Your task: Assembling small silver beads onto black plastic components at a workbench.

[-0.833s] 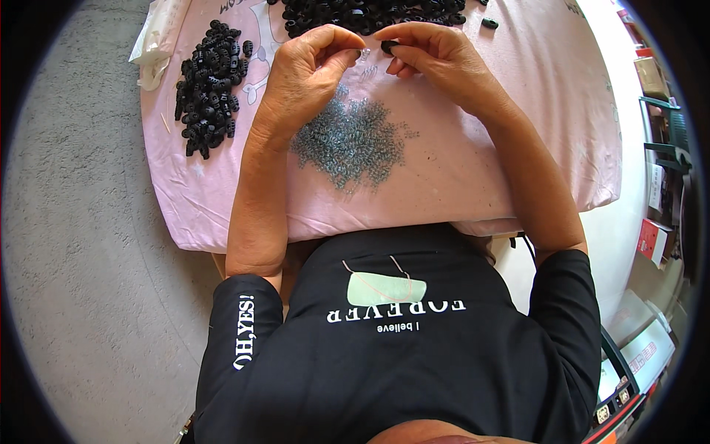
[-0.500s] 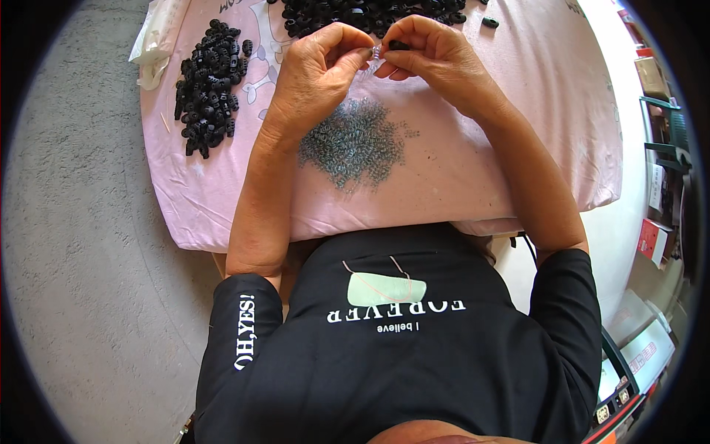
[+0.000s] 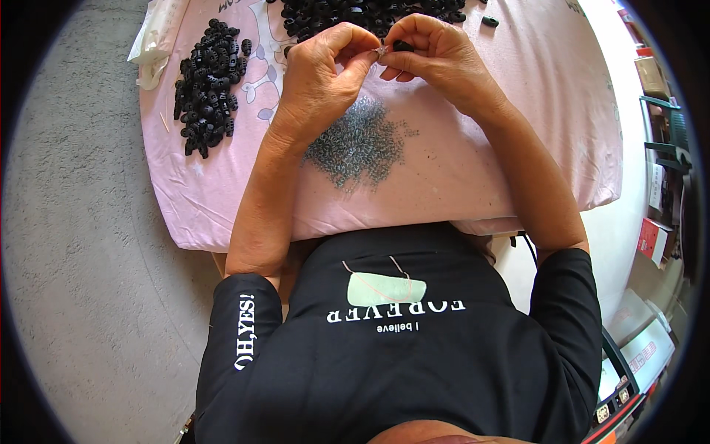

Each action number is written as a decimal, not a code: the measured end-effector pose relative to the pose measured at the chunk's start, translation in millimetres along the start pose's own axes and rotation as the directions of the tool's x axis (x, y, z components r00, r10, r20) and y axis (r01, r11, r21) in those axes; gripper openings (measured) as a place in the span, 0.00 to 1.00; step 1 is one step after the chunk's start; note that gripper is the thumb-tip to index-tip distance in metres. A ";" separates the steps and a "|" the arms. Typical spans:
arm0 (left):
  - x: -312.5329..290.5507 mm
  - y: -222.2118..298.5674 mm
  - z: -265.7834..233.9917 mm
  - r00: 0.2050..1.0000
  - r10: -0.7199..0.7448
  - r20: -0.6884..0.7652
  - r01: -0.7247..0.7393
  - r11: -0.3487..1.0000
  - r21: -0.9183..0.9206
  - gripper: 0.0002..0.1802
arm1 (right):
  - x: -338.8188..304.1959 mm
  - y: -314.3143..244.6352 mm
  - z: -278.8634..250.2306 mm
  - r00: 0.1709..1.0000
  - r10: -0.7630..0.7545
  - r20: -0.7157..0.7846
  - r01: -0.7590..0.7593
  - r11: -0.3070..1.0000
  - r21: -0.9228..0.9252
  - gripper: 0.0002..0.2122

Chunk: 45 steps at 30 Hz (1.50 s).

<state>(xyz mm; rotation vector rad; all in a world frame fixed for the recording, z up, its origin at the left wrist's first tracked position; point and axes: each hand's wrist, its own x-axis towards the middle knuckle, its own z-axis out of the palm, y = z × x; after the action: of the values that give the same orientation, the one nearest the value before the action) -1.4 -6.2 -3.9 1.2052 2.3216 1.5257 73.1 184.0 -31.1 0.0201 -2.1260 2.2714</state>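
— Two hands up over the cloth, was that it?

— Yes. Left hand [image 3: 322, 78] and right hand [image 3: 436, 55] met fingertip to fingertip at the far side of the pink cloth [image 3: 518, 148]. Both were pinched narrow, the other fingers curled in.

— Holding what?

— Right hand had a small black piece [image 3: 403, 46] nipped between thumb and forefinger. Left hand pinched something tiny and pale [image 3: 381, 51] right against that piece; too small to tell what it was.

— Touching each other?

— The fingertips of the two hands touched, or very nearly. The black piece sat at the tips of the right hand, just beside the left thumb.

— What lay about them?

— Directly below both hands, toward the person, a loose heap of small grey rings [image 3: 359, 144] lay on the cloth, near the left wrist. Beyond the fingertips, at the cloth's far edge, was a big pile of black pieces [image 3: 355, 11]. Well off to the left of the left hand was a second black pile [image 3: 207, 85], and past it a crumpled white bag [image 3: 151, 44] at the cloth's corner. One stray black piece [image 3: 489, 21] lay just beyond the right hand, to its right.

— Forearms?

— Both bare, coming from black sleeves.
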 end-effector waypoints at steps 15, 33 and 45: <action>0.0 -4.5 -0.1 0.997 -0.038 0.063 0.038 0.999 -0.002 0.06 | -0.1 -1.5 -0.1 1.000 -0.018 0.016 0.017 1.000 0.014 0.09; 0.6 -5.3 0.6 0.998 -0.022 0.061 0.025 0.998 -0.062 0.05 | -1.1 -4.7 -1.9 1.000 0.003 0.030 -0.005 0.997 0.074 0.12; -0.3 -6.7 -4.1 0.997 -0.001 0.081 0.001 1.000 0.001 0.07 | -0.6 -3.5 -2.5 1.000 -0.009 0.028 0.007 0.999 0.041 0.12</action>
<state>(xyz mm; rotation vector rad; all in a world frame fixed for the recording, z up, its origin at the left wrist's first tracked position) -6.8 -10.6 -7.5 1.2417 2.2712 1.4473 73.8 186.7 -27.8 0.0618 -2.0880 2.3242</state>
